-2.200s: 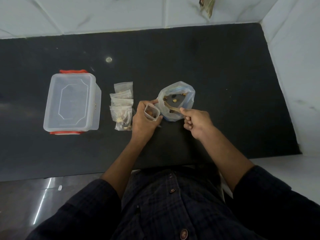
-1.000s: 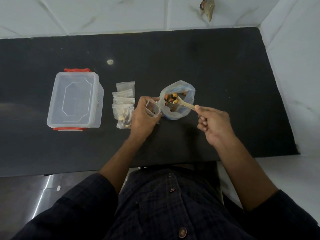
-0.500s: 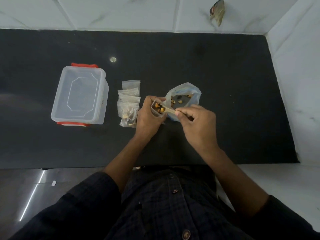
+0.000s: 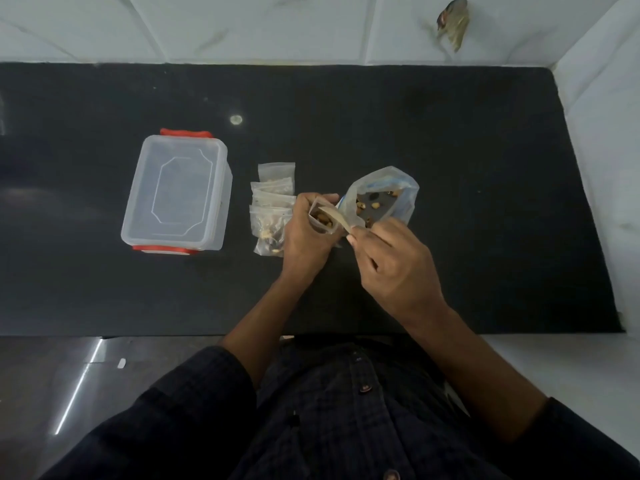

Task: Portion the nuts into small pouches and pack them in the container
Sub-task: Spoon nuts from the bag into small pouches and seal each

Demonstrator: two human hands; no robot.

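A dark, matte tabletop runs under pale marble-veined wall tiles, and the person stands at its near edge, working over the middle of it. The left hand curls round a small clear pouch, holding its mouth open and tipped toward the right; the right hand pinches the handle of a light-coloured spoon between thumb and fingertips, with the bowl of the spoon sitting inside the pouch mouth, where a few nuts already show. So each grip is closed on its own item, neither spread. Just behind the spoon lies the open supply bag, its remaining nuts scattered thinly across the bottom. To the left of the hands a short stack of filled pouches rests on the tabletop, and further left stands the container, its clear lid on and red clips at both ends, well apart from the work. The step in hand looks like tipping a spoonful into the pouch. To do it well, the pouch mouth should stay wide and upright under the spoon, the spoon should roll slowly so the nuts slide rather than bounce off the thin film, and the spoon should be drawn out level so it does not drag the film shut or flick pieces onto the tabletop. No brand, label or writing can be read on the bag, the pouches or the container.
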